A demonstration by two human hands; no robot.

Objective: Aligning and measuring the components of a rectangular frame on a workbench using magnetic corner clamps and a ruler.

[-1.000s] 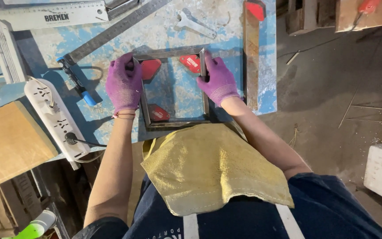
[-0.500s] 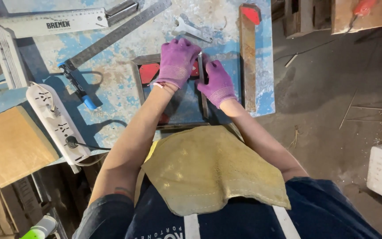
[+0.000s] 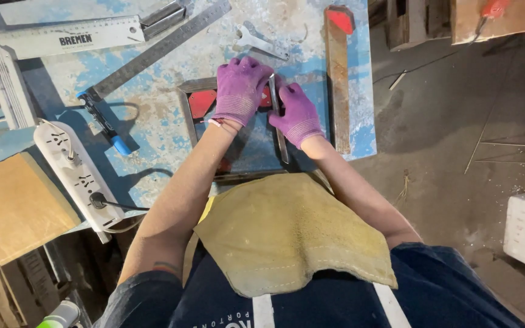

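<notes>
Purple work gloves cover both hands, which meet at the far right corner of a square steel frame [image 3: 188,112] lying flat on the blue workbench [image 3: 153,130]. Left hand [image 3: 239,90] lies palm down over that corner, fingers bent and pressing on the frame's far bar; whether it grips anything I cannot tell. Right hand [image 3: 296,112] is clenched around the frame's right-hand bar [image 3: 281,143], thumb along the metal. Inside the frame, a red welding magnet [image 3: 201,102] sits at its far left corner. Beyond the frame lie a wrench [image 3: 256,41] and a steel ruler [image 3: 159,51]; just right of the frame, a rusty flat bar [image 3: 338,85] with a red end. Left of the frame lies a white power strip [image 3: 77,173]. Nearer than the frame, a tan leather apron [image 3: 287,237] hangs over its near bar
</notes>
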